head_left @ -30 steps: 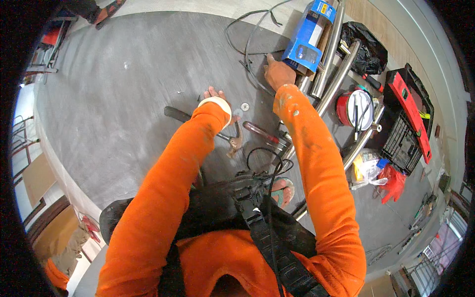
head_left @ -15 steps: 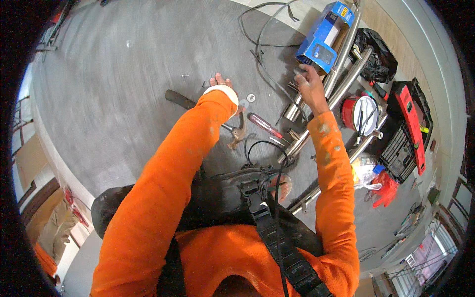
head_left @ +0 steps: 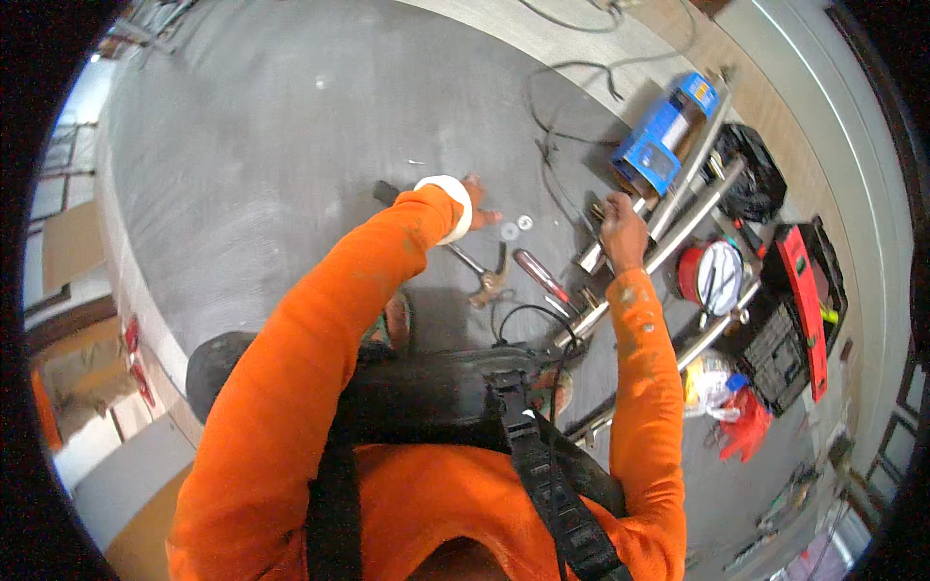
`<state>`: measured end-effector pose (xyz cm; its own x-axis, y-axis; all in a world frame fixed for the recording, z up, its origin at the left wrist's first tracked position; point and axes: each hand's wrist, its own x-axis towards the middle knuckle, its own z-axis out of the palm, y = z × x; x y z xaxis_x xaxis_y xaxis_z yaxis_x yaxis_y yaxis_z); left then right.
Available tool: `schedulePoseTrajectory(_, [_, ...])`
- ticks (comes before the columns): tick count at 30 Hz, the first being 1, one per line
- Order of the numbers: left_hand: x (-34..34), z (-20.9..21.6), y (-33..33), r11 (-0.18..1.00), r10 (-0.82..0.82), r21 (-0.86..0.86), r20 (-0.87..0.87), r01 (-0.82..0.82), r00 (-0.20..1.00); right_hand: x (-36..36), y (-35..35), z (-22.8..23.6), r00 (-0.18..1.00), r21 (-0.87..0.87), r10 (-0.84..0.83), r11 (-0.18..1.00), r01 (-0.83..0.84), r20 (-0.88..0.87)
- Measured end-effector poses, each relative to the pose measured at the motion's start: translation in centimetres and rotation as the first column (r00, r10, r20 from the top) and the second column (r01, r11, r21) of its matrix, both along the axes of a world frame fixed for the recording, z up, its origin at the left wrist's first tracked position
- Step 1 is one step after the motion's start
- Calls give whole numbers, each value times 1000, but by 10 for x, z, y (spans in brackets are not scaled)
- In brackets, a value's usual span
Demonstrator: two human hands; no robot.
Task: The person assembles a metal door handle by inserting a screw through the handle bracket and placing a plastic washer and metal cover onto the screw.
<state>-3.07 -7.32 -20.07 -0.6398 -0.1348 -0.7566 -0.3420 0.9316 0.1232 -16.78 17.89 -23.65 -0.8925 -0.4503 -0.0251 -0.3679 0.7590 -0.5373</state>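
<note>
My left hand (head_left: 480, 203) is low over the grey floor with its fingers apart, holding nothing that I can see. A white band circles the wrist. Beneath that forearm lies a claw hammer (head_left: 491, 284), its dark handle emerging beyond the wrist. Beside the left thumb are two small round discs (head_left: 511, 231), like washers. A screwdriver (head_left: 539, 272) with a red handle rests between my hands. My right hand (head_left: 624, 232) is closed beside the ends of the metal tubes (head_left: 668, 230); what its fingers hold, if anything, is hidden.
To the far right are a blue box (head_left: 651, 155), a black plastic bag (head_left: 753, 172) and a red-and-white tub (head_left: 712, 276). Further right, a red spirit level (head_left: 804, 310) lies across a black toolbox (head_left: 770, 363). Loose black cable (head_left: 547, 126) trails over the floor.
My right hand has drawn back from the blue box toward the tube ends. My left hand has shifted slightly, its thumb now pointing toward the discs. The whole view has shifted too.
</note>
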Motion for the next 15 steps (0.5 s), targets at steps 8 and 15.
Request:
schedulePoseTrajectory(8, [40,150,-44,995,-102,-32,-239,97,966,10,5,-34,991,58,57,997,-50,-118])
schedulePoseTrajectory(15, [91,245,-34,993,41,119,-388,6,921,15,5,-2,969,125,167,981,-146,-179])
